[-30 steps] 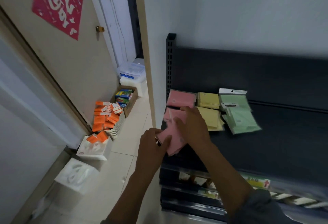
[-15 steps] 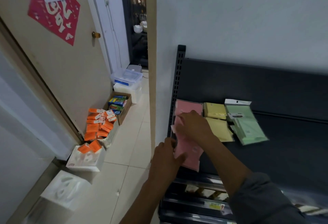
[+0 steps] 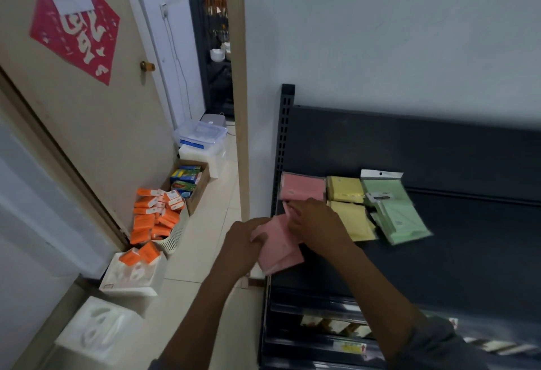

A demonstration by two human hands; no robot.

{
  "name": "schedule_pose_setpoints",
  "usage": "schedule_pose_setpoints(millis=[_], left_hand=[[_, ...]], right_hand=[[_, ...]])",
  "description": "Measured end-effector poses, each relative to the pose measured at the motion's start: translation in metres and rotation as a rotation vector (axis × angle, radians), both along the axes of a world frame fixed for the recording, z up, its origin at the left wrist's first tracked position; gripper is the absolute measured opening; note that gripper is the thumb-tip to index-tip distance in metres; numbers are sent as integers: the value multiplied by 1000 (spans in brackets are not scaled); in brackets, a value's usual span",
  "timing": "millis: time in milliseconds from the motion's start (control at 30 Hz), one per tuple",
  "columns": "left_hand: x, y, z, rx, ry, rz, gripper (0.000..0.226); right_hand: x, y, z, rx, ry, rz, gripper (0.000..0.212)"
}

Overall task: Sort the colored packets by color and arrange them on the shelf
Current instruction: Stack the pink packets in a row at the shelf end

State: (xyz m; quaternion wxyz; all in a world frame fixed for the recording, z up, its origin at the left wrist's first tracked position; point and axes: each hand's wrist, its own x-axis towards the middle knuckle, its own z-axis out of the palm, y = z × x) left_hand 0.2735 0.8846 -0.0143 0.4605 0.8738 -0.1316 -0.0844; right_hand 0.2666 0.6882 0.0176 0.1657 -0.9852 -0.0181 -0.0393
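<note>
On the black shelf (image 3: 474, 246), packets lie grouped by color at its left end. A pink packet (image 3: 303, 189) lies at the back left, yellow packets (image 3: 349, 211) sit beside it, and green packets (image 3: 396, 214) lie to their right. My left hand (image 3: 244, 242) grips the left edge of a stack of pink packets (image 3: 281, 254) at the shelf's front left corner. My right hand (image 3: 314, 223) rests on top of that stack with fingers curled over its far end, hiding part of it.
A white wall stands behind the shelf, with a doorway and tan door to the left. On the floor lie a basket of orange boxes (image 3: 155, 217), a cardboard box of colorful items (image 3: 187, 180), white foam pieces (image 3: 131, 274) and clear plastic bins (image 3: 202, 138). Lower shelves (image 3: 322, 325) hold goods.
Both hands have stayed on the pink stack at the shelf's left front corner, shifting it slightly. The camera has lifted and turned, showing more of the wall and doorway.
</note>
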Motion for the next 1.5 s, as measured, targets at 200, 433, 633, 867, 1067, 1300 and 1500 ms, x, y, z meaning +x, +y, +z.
schedule_pose_setpoints(millis=[200, 433, 633, 867, 1067, 1300, 1500], left_hand=[[10, 6, 1, -130, 89, 76, 38], [25, -41, 1, -98, 46, 50, 38], [36, -64, -5, 30, -90, 125, 36], [20, -70, -10, -227, -104, 241, 31], [28, -43, -19, -463, 96, 425, 31], [27, -12, -17, -423, 106, 351, 18], [25, -5, -20, -493, 249, 323, 19]], right_hand=[[-1, -23, 3, 42, -182, -195, 25], [-25, -35, 16, 158, -291, -216, 35], [-69, -28, 8, 229, -313, -238, 38], [-86, -14, -9, 377, -403, -319, 38], [-74, -6, -4, 314, -407, -246, 37], [-41, 17, -16, -26, -440, -22, 34], [-29, 23, -26, 143, -375, -147, 34]])
